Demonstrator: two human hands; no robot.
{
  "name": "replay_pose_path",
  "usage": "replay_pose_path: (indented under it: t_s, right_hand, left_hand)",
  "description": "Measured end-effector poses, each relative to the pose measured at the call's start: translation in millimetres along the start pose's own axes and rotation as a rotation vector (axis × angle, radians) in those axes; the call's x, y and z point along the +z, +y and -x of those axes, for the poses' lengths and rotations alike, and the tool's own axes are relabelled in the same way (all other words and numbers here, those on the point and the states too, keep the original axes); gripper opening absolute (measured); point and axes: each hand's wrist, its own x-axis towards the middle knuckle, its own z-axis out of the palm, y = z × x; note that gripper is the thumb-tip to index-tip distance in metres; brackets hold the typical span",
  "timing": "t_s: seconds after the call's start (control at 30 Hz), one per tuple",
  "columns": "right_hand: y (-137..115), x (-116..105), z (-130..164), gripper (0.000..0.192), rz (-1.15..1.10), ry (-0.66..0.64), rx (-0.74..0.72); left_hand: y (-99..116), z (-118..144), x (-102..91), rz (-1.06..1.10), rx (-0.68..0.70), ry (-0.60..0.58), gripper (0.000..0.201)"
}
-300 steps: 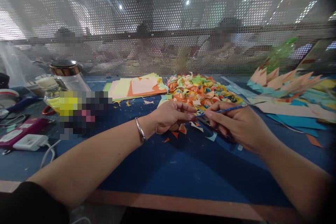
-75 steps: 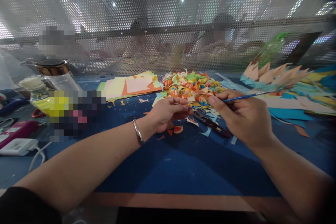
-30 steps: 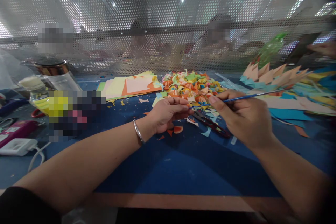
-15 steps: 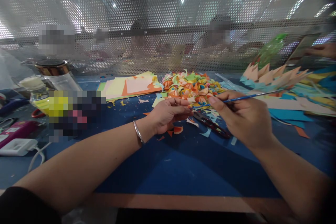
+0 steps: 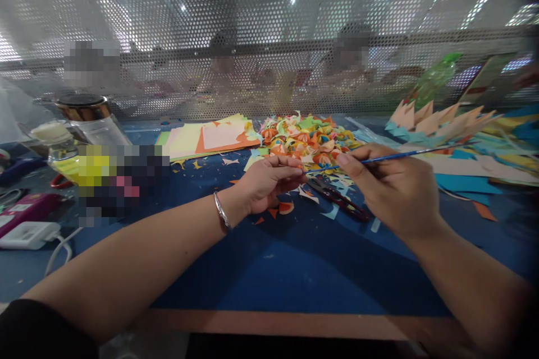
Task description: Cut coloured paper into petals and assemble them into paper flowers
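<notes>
Head: right hand (image 5: pixel 396 188) grips blue stick (image 5: pixel 400 155); left hand (image 5: pixel 269 182) at tip

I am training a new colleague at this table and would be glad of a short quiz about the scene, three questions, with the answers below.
1. Multiple choice: what does the right hand hold? A) a spoon; B) a thin blue stick; C) a bottle.
2. True or false: the left hand holds the dark scissors.
3. Fill the gap: in the picture, the stack of paper sheets lies to the ____ of the colourful heap.

Key: 1. B. 2. False; they lie on the blue tabletop. 3. Left.
</notes>
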Motion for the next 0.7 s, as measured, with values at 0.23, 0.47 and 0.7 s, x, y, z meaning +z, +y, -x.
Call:
replay_pose_path:
  t_s: [0.23, 0.47, 0.7]
  right_hand:
    - [-0.5, -0.8, 0.0, 0.030, 0.004, 0.007, -0.021]
    - [-2.8, 0.7, -1.1, 0.030, -0.006, 0.007, -0.006]
    - [-0.5, 0.4, 0.6, 0.029, -0.028, -0.004, 0.009]
  left_hand:
    - [-0.8, 0.7, 0.2, 0.004, -0.004, -0.007, 0.020]
    - [0.6, 2.7, 2.7, -0.005, -0.017, 0.020, 0.022]
    - [-2.2, -0.6, -0.9, -0.050, -0.002, 0.001, 0.020]
